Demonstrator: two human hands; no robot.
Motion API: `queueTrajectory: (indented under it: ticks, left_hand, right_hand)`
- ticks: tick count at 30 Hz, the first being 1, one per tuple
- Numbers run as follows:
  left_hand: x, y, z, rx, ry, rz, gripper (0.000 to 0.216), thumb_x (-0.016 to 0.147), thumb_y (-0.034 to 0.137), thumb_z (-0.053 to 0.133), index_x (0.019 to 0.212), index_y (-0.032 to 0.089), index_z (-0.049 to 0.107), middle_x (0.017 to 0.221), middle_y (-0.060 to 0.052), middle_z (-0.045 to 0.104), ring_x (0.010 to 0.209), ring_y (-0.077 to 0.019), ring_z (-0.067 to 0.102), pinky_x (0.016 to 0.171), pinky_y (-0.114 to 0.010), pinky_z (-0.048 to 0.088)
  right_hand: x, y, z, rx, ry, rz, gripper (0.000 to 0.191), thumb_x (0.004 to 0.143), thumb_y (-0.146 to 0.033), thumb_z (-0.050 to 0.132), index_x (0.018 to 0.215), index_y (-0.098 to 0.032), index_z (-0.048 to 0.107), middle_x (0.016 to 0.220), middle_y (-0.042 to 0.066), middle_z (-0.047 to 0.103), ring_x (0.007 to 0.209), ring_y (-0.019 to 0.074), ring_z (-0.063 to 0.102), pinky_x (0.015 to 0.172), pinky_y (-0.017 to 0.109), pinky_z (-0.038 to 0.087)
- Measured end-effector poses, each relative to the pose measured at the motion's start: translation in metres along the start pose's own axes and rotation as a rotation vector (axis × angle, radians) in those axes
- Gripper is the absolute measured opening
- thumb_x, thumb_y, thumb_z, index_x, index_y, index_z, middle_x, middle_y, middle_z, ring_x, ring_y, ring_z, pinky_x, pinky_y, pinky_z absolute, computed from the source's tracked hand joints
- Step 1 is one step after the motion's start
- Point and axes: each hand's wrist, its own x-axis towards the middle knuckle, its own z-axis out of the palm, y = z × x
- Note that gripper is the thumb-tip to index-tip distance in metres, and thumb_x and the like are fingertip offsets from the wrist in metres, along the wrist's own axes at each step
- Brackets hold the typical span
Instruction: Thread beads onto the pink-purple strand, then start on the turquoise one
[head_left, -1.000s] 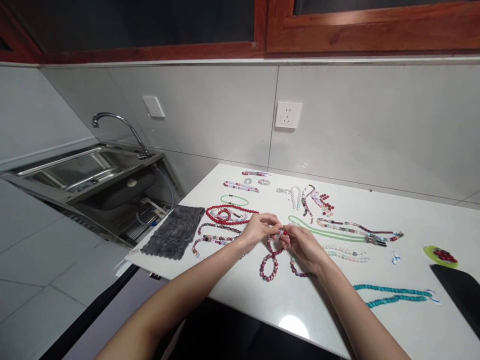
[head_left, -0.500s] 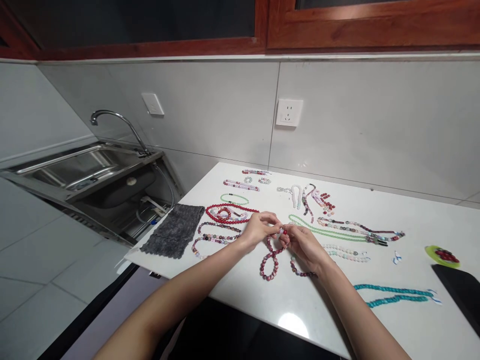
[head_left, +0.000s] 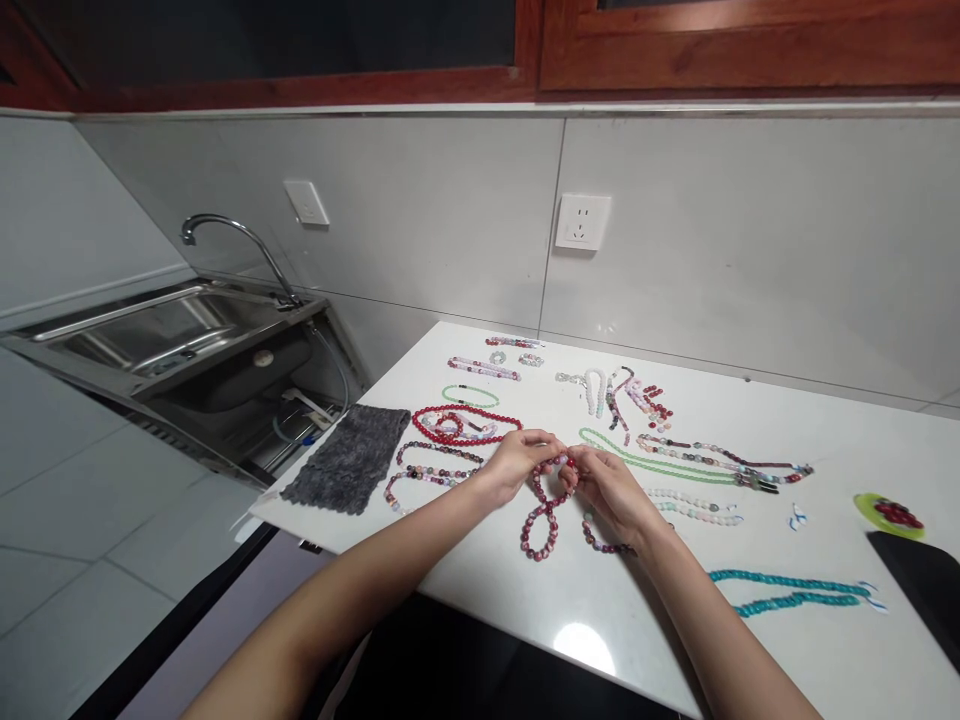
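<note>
The left hand (head_left: 525,462) and right hand (head_left: 611,490) pinch the strand (head_left: 549,508), fingertips nearly meeting; the exact gap is hidden. From the grip its long axis runs toward the body, crossing into a figure eight, about equally near both hands. Its beads are round, mottled maroon. Left of the grip lies a glossy red loop (head_left: 484,409); farther left, a nubbly grey cloth (head_left: 349,460).

No readable text or labels.
</note>
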Motion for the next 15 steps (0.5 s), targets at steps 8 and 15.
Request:
queueTrajectory:
  ticks: [8,15]
  left_hand:
    - [-0.0008,0.001,0.002,-0.055,0.022,-0.025,0.033,0.058,0.036,0.082,0.074,0.011,0.068,0.076,-0.002,0.061,0.064,-0.0077,0.05,0.058,-0.023,0.035]
    - [-0.0018,0.003,0.0023,-0.038,0.037,-0.002,0.031,0.059,0.034,0.081,0.071,0.01,0.066,0.071,-0.001,0.059,0.06,-0.0072,0.049,0.057,-0.024,0.035]
  right_hand:
    - [-0.0003,-0.0005,0.0008,-0.005,0.02,0.011,0.026,0.086,-0.04,0.058,0.078,-0.015,0.061,0.068,0.003,0.055,0.067,0.0146,0.05,0.07,0.03,0.04]
    - [-0.0011,-0.002,0.0014,-0.048,0.028,0.004,0.028,0.088,-0.04,0.055,0.076,-0.016,0.061,0.072,0.004,0.06,0.07,0.0152,0.052,0.071,0.029,0.041]
